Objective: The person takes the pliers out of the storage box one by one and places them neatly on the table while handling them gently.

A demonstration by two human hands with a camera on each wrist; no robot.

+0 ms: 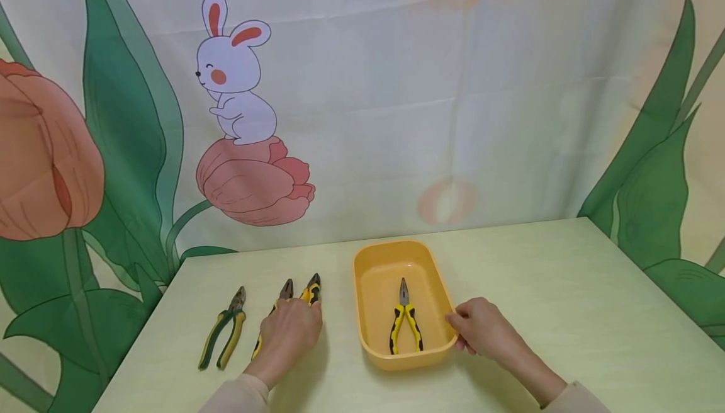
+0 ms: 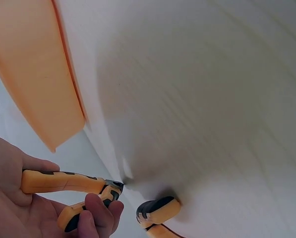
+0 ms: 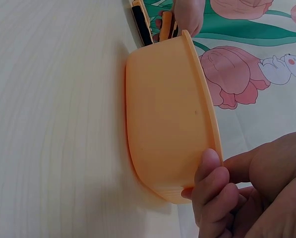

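Observation:
My left hand (image 1: 291, 328) grips a pair of yellow-and-black pliers (image 1: 314, 288), its fingers curled about the handles (image 2: 63, 182) in the left wrist view. Just left of that hand lies a second pair of yellow-and-black pliers (image 1: 287, 288), partly hidden beneath it. Farther left, green-and-tan pliers (image 1: 231, 340) rest with handles spread. The yellow-orange plastic tub (image 1: 376, 293) stands to the right, with long-nose pliers (image 1: 404, 293) lying inside, jaws pointing away from me. At the tub's right near corner, my right hand (image 1: 487, 328) pinches the rim between thumb and fingers.
The pale table (image 1: 566, 293) carries all of these things. Behind its far edge hangs a cloth backdrop (image 1: 368, 148) printed with tulips, leaves and a white rabbit.

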